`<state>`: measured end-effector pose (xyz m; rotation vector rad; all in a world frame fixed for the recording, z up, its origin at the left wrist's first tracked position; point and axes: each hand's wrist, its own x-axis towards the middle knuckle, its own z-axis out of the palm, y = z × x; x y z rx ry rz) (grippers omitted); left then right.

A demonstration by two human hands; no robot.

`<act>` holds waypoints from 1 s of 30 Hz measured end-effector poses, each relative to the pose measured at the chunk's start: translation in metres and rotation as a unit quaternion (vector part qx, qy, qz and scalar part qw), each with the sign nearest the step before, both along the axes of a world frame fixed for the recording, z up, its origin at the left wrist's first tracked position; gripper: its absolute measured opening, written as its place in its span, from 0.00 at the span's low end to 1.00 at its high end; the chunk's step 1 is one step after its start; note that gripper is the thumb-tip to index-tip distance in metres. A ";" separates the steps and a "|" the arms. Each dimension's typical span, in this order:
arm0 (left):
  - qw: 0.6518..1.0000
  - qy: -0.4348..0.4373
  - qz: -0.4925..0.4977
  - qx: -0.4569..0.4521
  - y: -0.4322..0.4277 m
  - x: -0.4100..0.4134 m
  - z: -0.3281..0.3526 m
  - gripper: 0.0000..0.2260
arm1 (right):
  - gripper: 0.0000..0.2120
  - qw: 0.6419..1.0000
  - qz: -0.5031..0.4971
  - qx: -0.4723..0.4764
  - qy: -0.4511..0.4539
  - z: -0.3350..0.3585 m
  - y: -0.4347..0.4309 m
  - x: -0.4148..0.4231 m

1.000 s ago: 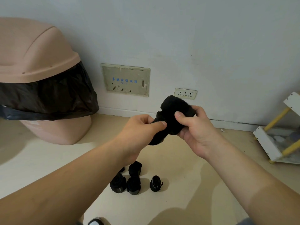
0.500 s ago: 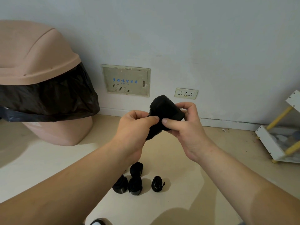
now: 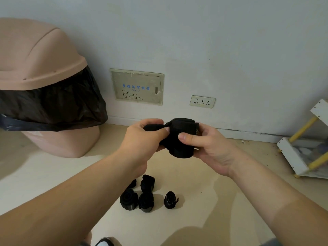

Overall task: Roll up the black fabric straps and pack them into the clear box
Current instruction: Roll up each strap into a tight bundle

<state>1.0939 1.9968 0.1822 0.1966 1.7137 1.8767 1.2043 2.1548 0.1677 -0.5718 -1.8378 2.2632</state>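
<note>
Black fabric strap point(image 3: 179, 139), mostly wound into a thick soft roll, sits between both hands above the floor, in front of the skirting board. The right hand point(image 3: 211, 148) cups the roll from its right end, fingers curled behind it and the thumb pressed flat across the front. The left hand point(image 3: 142, 141) is closed round the loose tail point(image 3: 152, 126) of the same strap, thumb on top pinching it against the curled fingers, so the tail runs flat and taut into the roll. The cloth looks matte and slightly fuzzy; a small pale detail shows at the roll's right end, too small to make out. Below the hands, on the smooth cream floor point(image 3: 204, 201), lie finished rolls point(image 3: 145, 202) standing close together: three stubby cylinders in a cluster, a fourth half hidden behind the left forearm, and a slimmer one point(image 3: 170, 200) just to the right with a short tab sticking out. At the left stands a rounded pink plastic bin point(image 3: 35, 55) with a domed lid and a glossy, crinkled black bag point(image 3: 53, 103) hanging out beneath it. On the grey wall are a flat beige panel point(image 3: 137, 87) with blue lettering and a white socket point(image 3: 202, 102). At the right edge is a white shelf rack point(image 3: 291, 155) with yellow posts.
</note>
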 end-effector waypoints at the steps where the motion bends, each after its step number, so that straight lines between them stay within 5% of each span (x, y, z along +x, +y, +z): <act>1: 1.000 -0.003 0.003 -0.005 0.002 0.000 -0.002 0.11 | 0.30 1.000 -0.011 0.018 -0.007 -0.001 0.000 0.000; 5: 1.000 -0.023 -0.015 0.004 0.008 0.008 -0.008 0.07 | 0.31 0.993 -0.073 0.087 -0.026 -0.002 -0.001 -0.003; 10: 0.991 -0.056 -0.101 0.063 0.011 0.022 -0.005 0.14 | 0.28 0.985 -0.126 0.111 -0.037 -0.001 -0.004 -0.003; 14: 0.994 -0.003 -0.110 0.011 0.013 0.026 -0.011 0.17 | 0.25 0.976 -0.161 0.139 -0.049 -0.007 -0.003 -0.004; 21: 0.996 0.016 -0.083 0.003 0.013 0.023 -0.016 0.09 | 0.24 0.974 -0.176 0.131 -0.049 -0.015 -0.003 -0.003; 27: 0.986 -0.017 -0.164 0.011 0.013 0.030 -0.016 0.12 | 0.20 0.969 -0.211 0.101 -0.074 -0.023 0.000 -0.002; 30: 0.977 0.030 -0.206 -0.035 0.015 0.028 -0.022 0.19 | 0.34 0.971 -0.197 0.099 -0.096 -0.022 -0.004 -0.004</act>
